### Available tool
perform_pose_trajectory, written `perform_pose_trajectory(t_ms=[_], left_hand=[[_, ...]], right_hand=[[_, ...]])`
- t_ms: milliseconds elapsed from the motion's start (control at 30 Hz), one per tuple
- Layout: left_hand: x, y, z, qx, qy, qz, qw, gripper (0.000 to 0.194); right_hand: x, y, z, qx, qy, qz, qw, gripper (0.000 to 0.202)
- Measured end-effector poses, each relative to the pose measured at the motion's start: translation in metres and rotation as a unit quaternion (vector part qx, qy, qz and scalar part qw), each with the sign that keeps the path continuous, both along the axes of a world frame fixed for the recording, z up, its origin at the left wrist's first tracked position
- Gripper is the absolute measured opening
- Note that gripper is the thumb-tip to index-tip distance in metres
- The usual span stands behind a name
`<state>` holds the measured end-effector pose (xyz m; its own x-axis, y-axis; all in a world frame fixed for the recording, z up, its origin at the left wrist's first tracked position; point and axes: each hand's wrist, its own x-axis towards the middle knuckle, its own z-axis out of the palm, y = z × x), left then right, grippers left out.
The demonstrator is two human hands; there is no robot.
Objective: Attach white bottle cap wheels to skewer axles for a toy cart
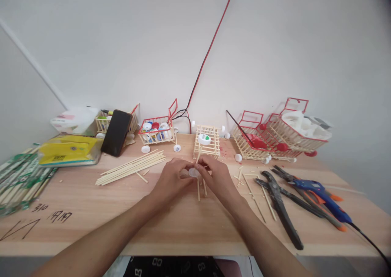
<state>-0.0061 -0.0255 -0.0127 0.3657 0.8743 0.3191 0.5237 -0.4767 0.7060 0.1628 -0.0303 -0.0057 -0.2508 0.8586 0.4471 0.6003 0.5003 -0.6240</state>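
Note:
My left hand (175, 175) is closed, thumb and forefinger pinching a small whitish, translucent bottle cap (193, 172) above the middle of the table. My right hand (216, 177) meets it from the other side, its fingers closed on a thin wooden stick (198, 157) that stands up at the cap. Below the hands, short stick ends (198, 190) show; whether they join the held stick I cannot tell. Just beyond, a small stick-built frame (214, 148) with white cap wheels has a white cap with a green mark (204, 139) at its middle.
Left are loose sticks (131, 169), a leaning phone (116, 133), a yellow packet (70, 150) and wrapped stick bundles (21, 179). A small cart full of caps (155, 132) and other red-trimmed carts (250, 140) line the wall. Pliers (281, 207) and a blue glue gun (320, 195) lie right.

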Motion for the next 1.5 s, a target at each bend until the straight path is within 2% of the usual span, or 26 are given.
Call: perform_pose_trajectory(t_ms=[433, 700, 1500], left_hand=[[0.0004, 0.0008, -0.0032, 0.013, -0.015, 0.01, 1.0, 0.031], [0.0013, -0.0003, -0.0006, 0.009, 0.008, 0.01, 1.0, 0.022], [0.0013, -0.0008, -0.002, 0.028, 0.018, 0.006, 0.999, 0.021]], right_hand=[[0.0004, -0.0001, -0.0009, -0.003, -0.002, -0.003, 1.0, 0.016], [0.0008, 0.0008, -0.0033, -0.004, -0.007, 0.0, 1.0, 0.016], [-0.0004, -0.0004, -0.0028, -0.007, -0.008, 0.004, 1.0, 0.015]])
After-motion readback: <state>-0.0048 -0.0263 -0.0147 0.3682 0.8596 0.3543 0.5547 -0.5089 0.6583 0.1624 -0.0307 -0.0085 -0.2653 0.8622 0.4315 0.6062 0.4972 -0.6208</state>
